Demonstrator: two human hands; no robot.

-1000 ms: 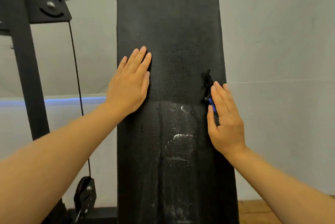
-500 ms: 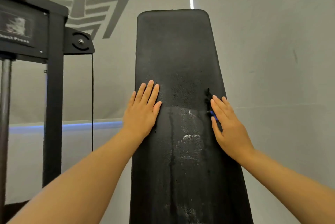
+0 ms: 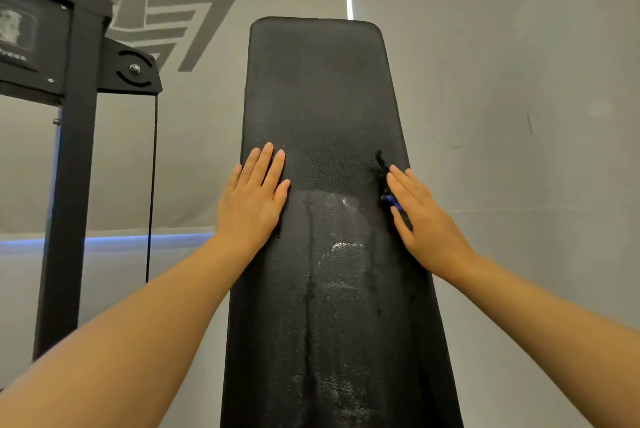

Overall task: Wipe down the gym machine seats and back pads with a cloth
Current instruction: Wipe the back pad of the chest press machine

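A tall black back pad (image 3: 318, 88) stands upright in front of me, narrowing toward its rounded top. Its lower half is wet and shiny, with streaks (image 3: 341, 254) running down. My left hand (image 3: 254, 206) lies flat on the pad's left edge, fingers straight and pointing up. My right hand (image 3: 426, 226) presses flat on the pad's right edge over a dark cloth (image 3: 381, 164). Only a black tuft above my fingertips and a small blue bit of the cloth show. The upper half of the pad looks dry and matt.
A black machine frame (image 3: 69, 185) with a placard and a pulley bracket (image 3: 133, 69) stands at the left. A thin cable (image 3: 151, 185) hangs down from it. Behind the pad is a grey wall with a logo (image 3: 180, 22).
The view has tilted up, so the pad's top and the frame's upper part have come into sight. Both hands stay at the same spots on the pad.
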